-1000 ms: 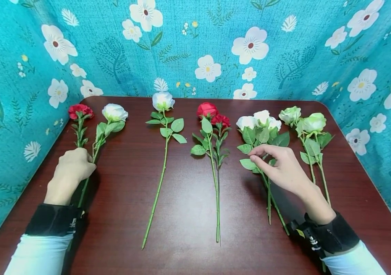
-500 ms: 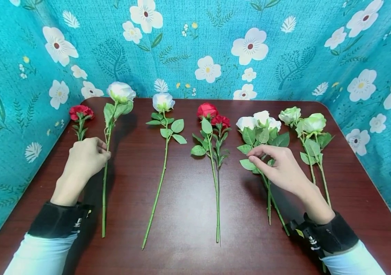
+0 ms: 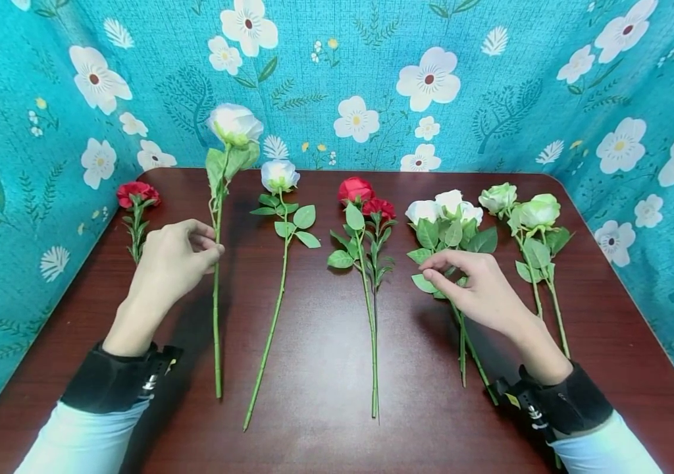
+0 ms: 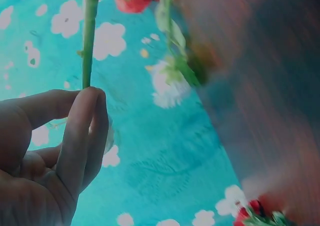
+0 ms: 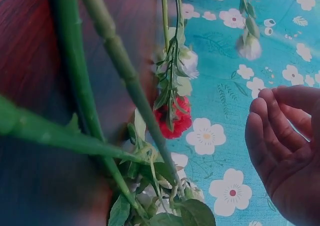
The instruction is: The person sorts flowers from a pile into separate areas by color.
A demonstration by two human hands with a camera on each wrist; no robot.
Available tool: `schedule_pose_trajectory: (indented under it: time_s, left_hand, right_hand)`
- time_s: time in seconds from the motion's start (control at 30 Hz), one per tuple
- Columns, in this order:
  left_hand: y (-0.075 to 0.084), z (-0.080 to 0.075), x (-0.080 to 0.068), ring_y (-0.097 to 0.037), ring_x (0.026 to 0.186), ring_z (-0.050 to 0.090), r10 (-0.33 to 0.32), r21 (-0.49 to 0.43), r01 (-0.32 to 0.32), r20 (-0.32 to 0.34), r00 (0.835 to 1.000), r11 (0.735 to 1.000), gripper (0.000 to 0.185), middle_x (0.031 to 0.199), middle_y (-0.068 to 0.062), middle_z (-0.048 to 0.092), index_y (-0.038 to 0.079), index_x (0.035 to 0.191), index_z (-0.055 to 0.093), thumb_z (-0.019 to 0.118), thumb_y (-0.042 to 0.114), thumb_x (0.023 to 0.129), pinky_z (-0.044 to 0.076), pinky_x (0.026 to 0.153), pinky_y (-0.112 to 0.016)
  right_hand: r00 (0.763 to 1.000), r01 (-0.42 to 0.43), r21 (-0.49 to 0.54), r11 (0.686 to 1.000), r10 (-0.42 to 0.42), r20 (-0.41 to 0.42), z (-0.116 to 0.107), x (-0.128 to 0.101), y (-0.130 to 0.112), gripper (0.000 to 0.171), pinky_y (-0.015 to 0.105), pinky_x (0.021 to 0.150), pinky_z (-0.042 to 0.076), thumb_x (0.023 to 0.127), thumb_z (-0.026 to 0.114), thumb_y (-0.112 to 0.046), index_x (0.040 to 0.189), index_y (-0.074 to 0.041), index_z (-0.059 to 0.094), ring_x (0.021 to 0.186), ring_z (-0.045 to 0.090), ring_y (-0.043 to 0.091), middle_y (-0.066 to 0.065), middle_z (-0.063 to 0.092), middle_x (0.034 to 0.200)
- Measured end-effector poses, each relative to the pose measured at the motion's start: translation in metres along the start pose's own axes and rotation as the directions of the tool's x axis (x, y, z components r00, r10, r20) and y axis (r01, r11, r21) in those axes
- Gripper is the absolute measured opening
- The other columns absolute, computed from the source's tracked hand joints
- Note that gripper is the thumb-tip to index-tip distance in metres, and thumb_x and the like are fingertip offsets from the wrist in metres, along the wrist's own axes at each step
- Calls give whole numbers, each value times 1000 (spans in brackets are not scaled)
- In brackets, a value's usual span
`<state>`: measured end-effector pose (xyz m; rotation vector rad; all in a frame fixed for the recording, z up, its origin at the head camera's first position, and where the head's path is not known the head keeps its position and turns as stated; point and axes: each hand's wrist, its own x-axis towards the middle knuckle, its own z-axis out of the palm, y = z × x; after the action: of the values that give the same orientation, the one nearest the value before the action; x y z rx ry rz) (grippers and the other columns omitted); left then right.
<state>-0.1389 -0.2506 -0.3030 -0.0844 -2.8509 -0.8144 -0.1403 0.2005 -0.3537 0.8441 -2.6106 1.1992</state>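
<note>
Item: long-stemmed artificial white rose with green leaves (image 3: 218,217), held near upright above the left part of the dark red-brown wooden table (image 3: 325,382), bloom raised against the backdrop, stem foot low toward the near edge. Left hand (image 3: 174,263): pinches this stem at mid-length between thumb and curled fingers (image 4: 82,131); the left wrist view confirms the fingertips closed on the green stem. Right hand (image 3: 479,286): rests over the cluster of white artificial roses with broad green leaves (image 3: 446,224) right of centre, its fingertips at the leaves; the fingers (image 5: 272,131) are loosely curled and, in the right wrist view, clasp nothing. Lying flat on the table, left to right: small red artificial carnation on a short leafy stem (image 3: 135,210) at the far left, just left of the left hand; single white artificial rose on a long stem (image 3: 280,217), just right of the held rose; pair of red artificial flowers on long stems (image 3: 366,237) at centre; two pale green artificial roses (image 3: 526,217) at far right, beside the white cluster. Surround: turquoise fabric backdrop printed with white flowers (image 3: 491,85) on the left, far and right sides. Both wrists carry black straps over white sleeves.
</note>
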Motion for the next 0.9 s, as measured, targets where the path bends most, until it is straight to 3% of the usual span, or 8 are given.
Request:
schedule_pose_trajectory:
  time_s: [0.27,0.43,0.73,0.9]
  left_hand:
    - [35,15,-2,-20,71,68,48,-107,-50,-24,999,993,19,86,-9,72,1,106,71,75,14,93,50,63,-30]
    - [53,25,-5,-17,71,69,74,-170,-76,-14,997,983,17,85,-7,71,2,106,71,74,12,93,50,59,-24]
    - [78,45,-9,-17,76,68,111,-242,-100,31,993,965,15,89,-6,71,3,105,71,75,10,92,54,66,-32]
    - [90,56,-14,-15,76,66,129,-285,-111,46,991,952,14,89,-4,71,4,105,71,75,9,92,53,69,-34]
  right_hand:
    - [1000,-26,99,995,24,13,1,5,-7,9,28,58,56,98,72,-12,107,-16,74,62,66,7,-12,72,89]
    - [999,-46,149,988,48,-12,3,8,-12,10,28,58,56,99,70,-12,108,-15,74,69,73,16,-7,75,89]
    - [993,-76,341,937,101,-55,11,16,-23,9,34,70,61,98,70,-6,106,-8,75,79,76,21,2,77,91]
    - [991,-76,397,914,112,-67,15,18,-27,10,26,62,58,97,72,-6,107,-6,75,84,76,26,5,77,94]
